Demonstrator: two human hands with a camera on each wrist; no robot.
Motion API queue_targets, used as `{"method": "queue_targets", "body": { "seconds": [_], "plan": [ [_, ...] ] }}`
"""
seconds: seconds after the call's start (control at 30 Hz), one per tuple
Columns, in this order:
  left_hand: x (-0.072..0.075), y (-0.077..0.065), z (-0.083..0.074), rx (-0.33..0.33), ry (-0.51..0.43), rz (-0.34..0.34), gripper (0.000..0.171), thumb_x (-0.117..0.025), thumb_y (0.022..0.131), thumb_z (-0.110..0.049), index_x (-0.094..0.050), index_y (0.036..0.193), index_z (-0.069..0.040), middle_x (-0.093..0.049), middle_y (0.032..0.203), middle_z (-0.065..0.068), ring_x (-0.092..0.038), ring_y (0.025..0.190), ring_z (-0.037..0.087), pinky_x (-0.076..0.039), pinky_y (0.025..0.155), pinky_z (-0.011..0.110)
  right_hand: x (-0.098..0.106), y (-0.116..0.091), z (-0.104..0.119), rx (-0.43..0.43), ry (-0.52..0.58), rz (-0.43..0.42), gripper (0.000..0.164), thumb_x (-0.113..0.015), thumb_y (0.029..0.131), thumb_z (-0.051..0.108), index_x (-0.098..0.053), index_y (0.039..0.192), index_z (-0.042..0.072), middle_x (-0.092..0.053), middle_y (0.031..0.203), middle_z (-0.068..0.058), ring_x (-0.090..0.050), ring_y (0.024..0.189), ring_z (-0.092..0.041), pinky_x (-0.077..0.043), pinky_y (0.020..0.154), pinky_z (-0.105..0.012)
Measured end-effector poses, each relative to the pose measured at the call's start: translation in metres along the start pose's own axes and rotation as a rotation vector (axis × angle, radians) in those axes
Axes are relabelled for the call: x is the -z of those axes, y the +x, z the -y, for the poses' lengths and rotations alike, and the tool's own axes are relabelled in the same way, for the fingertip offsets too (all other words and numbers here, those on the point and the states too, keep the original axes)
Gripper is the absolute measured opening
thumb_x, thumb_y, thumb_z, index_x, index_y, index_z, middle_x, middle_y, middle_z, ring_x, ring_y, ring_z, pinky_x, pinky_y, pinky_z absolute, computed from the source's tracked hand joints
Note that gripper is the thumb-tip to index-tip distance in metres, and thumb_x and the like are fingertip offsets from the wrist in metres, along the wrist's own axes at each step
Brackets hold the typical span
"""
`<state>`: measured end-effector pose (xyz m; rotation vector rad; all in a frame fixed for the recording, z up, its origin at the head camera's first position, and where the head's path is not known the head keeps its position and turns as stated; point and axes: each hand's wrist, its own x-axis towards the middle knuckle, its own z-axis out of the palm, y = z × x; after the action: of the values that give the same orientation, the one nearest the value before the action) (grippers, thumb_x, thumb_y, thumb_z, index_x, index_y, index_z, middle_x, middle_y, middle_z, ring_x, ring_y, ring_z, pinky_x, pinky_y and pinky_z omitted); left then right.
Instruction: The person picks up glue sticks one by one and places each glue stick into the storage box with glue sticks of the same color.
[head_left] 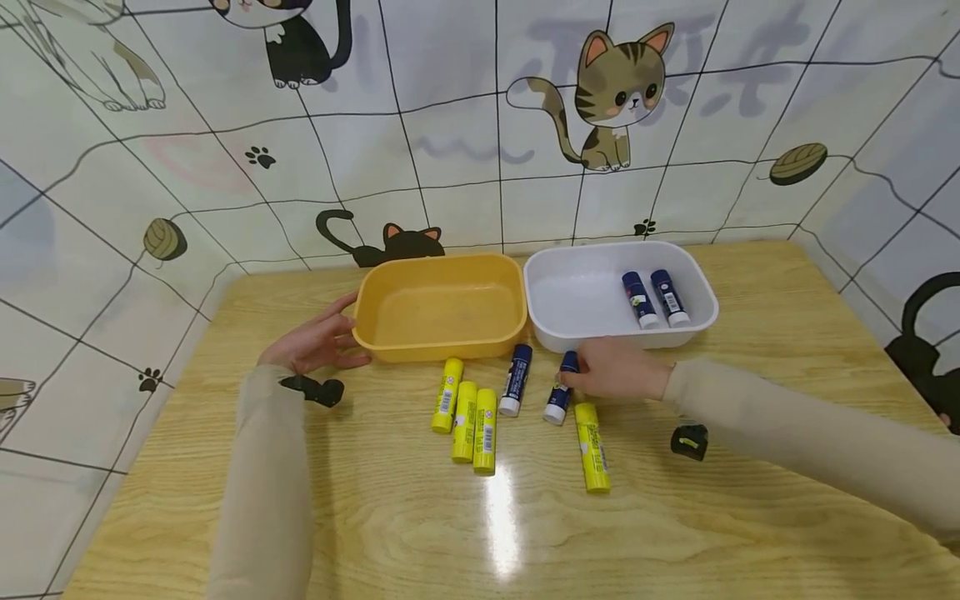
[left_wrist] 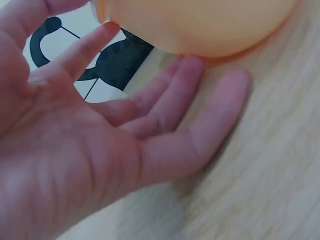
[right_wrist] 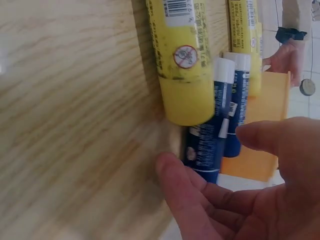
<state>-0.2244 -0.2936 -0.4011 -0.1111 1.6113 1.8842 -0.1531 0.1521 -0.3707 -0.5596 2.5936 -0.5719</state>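
My left hand (head_left: 318, 340) is at the left end of the yellow tray (head_left: 365, 346), fingers spread; in the left wrist view fingertips (left_wrist: 192, 62) meet the tray's wall. Thumb and fingers of my right hand (head_left: 618, 369) are spread around a dark blue glue stick (head_left: 557, 404) with a white end, lying in front of the white tray (head_left: 577, 337). In the right wrist view its thumb (right_wrist: 260, 136) and index finger (right_wrist: 172, 167) stand on either side of that blue glue stick (right_wrist: 202, 150). A yellow glue stick (head_left: 592, 450) lies just nearer than this hand.
Another blue glue stick (head_left: 516, 379) lies left of the right hand. Several yellow glue sticks (head_left: 465, 421) lie in front of the yellow tray. Two blue glue sticks (head_left: 640, 300) are inside the white tray. A cat-patterned sheet (head_left: 465, 192) rises behind the wooden table (head_left: 390, 525).
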Motion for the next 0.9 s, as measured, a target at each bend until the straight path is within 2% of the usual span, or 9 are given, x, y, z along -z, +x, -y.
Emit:
{"method": "queue_targets", "body": {
  "seconds": [0.1,0.23,0.33,0.53,0.73,0.9],
  "plan": [
    [0.0,0.0,0.0,0.002,-0.011,0.007,0.066,-0.044,0.102,-0.011,-0.012,0.155,-0.034,-0.039,0.133,0.014,-0.057,0.111,0.027,-0.04,0.099,0.056,-0.002,0.002,-0.001,-0.029,0.027,0.006,0.043,-0.065,0.09,0.038,-0.051,0.057,0.014,-0.044,0.048,0.005,-0.039,0.042,-0.009,-0.027,0.042,-0.021],
    [-0.001,0.001,-0.002,0.018,-0.031,-0.004,0.067,-0.044,0.102,-0.01,-0.011,0.154,-0.034,-0.042,0.13,0.014,-0.057,0.11,0.028,-0.039,0.099,0.056,-0.003,0.006,-0.004,-0.084,0.081,0.042,0.041,-0.066,0.089,0.041,-0.06,0.064,0.009,-0.056,0.055,0.0,-0.051,0.048,-0.013,-0.036,0.045,-0.022],
    [-0.004,0.001,-0.003,0.029,-0.033,-0.019,0.067,-0.044,0.101,-0.008,-0.012,0.154,-0.034,-0.043,0.13,0.015,-0.057,0.11,0.03,-0.04,0.099,0.056,-0.004,0.009,-0.006,-0.114,0.141,0.072,0.037,-0.068,0.088,0.039,-0.064,0.072,0.006,-0.063,0.064,-0.003,-0.059,0.057,-0.016,-0.044,0.051,-0.024],
    [-0.008,0.001,-0.005,0.054,-0.067,-0.051,0.068,-0.045,0.098,-0.004,-0.016,0.153,-0.033,-0.039,0.132,0.017,-0.055,0.111,0.032,-0.039,0.099,0.057,-0.005,0.012,-0.006,-0.153,0.256,0.101,0.028,-0.071,0.086,0.03,-0.065,0.077,0.005,-0.065,0.068,-0.003,-0.061,0.063,-0.016,-0.052,0.059,-0.029],
    [-0.01,0.002,-0.005,0.065,-0.108,-0.071,0.071,-0.046,0.095,-0.002,-0.018,0.153,-0.032,-0.041,0.127,0.017,-0.056,0.108,0.033,-0.039,0.098,0.057,-0.006,0.01,-0.005,-0.124,0.289,0.09,0.024,-0.072,0.085,0.025,-0.063,0.079,0.004,-0.065,0.069,-0.004,-0.061,0.062,-0.015,-0.053,0.06,-0.028],
    [-0.01,0.003,-0.005,0.069,-0.125,-0.073,0.069,-0.046,0.095,-0.002,-0.02,0.152,-0.032,-0.04,0.129,0.017,-0.056,0.11,0.034,-0.041,0.097,0.056,-0.004,0.009,-0.002,-0.084,0.32,0.079,0.024,-0.071,0.085,0.021,-0.06,0.09,0.001,-0.064,0.074,-0.005,-0.06,0.062,-0.016,-0.053,0.06,-0.029]
  ]
}}
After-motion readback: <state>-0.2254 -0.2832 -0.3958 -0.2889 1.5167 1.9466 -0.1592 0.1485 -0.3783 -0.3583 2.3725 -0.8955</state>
